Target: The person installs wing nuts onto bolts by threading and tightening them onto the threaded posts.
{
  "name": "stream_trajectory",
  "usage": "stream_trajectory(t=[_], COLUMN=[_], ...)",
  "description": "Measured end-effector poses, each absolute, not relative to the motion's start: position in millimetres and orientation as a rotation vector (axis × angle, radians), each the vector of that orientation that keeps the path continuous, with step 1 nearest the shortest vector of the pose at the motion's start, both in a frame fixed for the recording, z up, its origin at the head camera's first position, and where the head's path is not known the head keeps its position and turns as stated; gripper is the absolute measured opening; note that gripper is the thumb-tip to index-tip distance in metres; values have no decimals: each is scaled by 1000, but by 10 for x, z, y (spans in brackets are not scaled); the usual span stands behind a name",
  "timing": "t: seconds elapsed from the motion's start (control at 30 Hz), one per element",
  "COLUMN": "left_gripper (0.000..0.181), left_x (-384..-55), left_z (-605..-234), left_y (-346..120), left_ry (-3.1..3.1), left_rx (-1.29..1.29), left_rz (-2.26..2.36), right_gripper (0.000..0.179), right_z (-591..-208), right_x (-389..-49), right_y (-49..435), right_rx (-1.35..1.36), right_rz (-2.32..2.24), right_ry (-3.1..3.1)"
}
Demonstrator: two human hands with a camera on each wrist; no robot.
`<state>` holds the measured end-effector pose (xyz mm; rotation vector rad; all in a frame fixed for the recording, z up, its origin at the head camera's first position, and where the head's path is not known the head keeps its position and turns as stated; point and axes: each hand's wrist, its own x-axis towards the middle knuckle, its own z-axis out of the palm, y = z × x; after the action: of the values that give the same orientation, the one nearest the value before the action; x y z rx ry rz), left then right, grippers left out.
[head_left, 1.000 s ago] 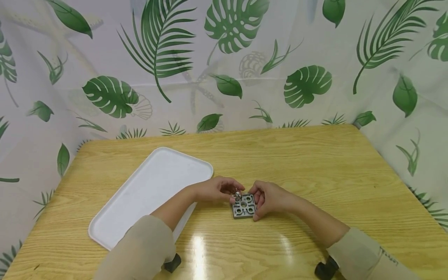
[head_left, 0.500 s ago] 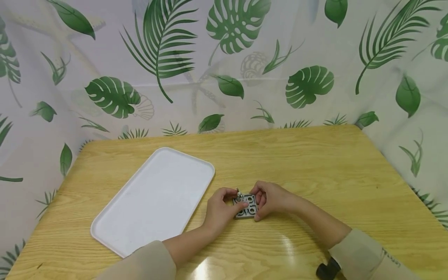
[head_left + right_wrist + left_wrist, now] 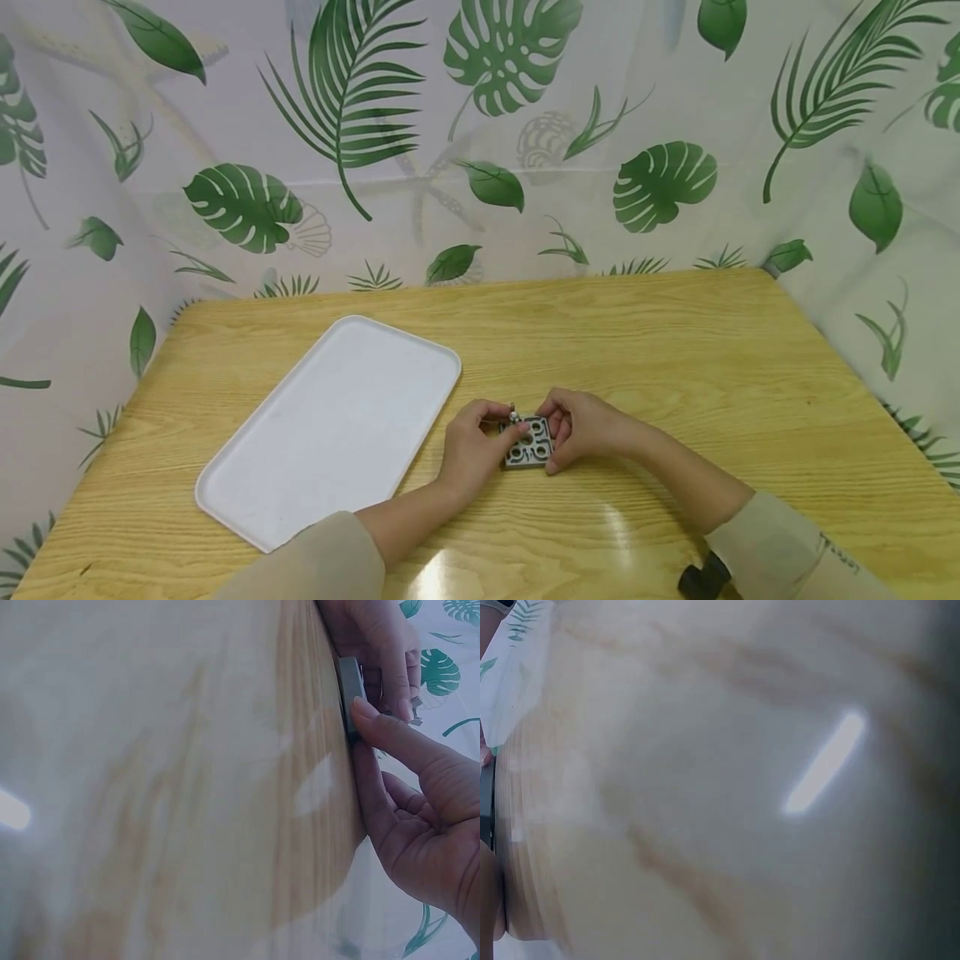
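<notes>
A square grey metal plate (image 3: 537, 453) with several round holes lies near the middle of the table. My right hand (image 3: 588, 423) pinches its right edge between thumb and curled fingers; the right wrist view shows the thumb on the plate's (image 3: 349, 675) side. At the far left corner stands a small shiny metal screw (image 3: 513, 414). My left hand (image 3: 468, 446) has its thumb across the plate's upper left and its index finger beside the screw, pinching at it. In the left wrist view only a dark edge of the plate (image 3: 486, 799) shows at the left border.
A white rectangular tray (image 3: 330, 433) lies slanted to the left of the hands on the wooden table (image 3: 675, 350). A leaf-printed cloth (image 3: 480, 225) hangs behind and at both sides. A black wrist device (image 3: 705, 577) sits under the right sleeve.
My left hand has swung toward the near side, its forearm off the tray, and its thumb has come over the plate, then slid slightly toward the screw. My right hand keeps its grip.
</notes>
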<state>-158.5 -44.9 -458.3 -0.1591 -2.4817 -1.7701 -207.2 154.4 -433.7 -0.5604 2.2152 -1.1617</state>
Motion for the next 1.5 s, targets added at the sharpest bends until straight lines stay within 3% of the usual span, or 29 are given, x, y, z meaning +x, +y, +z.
stream_trajectory(t=[0.3,0.67,0.87,1.03,1.17,1.3,1.5], left_gripper=[19,24,27,31,32,31,44], left_x=[-1674,-2250,-2402,-2349,-2170,-1865,-1528], left_z=[-4598,-4300,-4223,-4295,-4414,-4531,-4623], left_y=[-589,-841,-840,-851,-814,-670,-431], left_ry=[-2552,-3123,-3233,-3159,-2877,-2603,-2421], left_rx=[-454,-1196,-1301,-1060,-545,-179,-6], left_rz=[-1760,-1792,-1881,-2034,-2246,-2106,-1891], right_gripper=[63,63,63,62,62,61,61], right_z=[-4325,-4294,-4313,-4326,-4323,-4320,-4331], right_x=[-2058,-2057,-2071,-2066,-2063,-2060,-2064], right_y=[1535,1572,1568,1557,1551,1549,1554], right_rx=[-553,-547,-570,-567,-554,-541,-557], right_rz=[-1204,-1165,-1180,-1195,-1202,-1189,-1185], right_ry=[2169,2215,2195,2182,2178,2192,2206])
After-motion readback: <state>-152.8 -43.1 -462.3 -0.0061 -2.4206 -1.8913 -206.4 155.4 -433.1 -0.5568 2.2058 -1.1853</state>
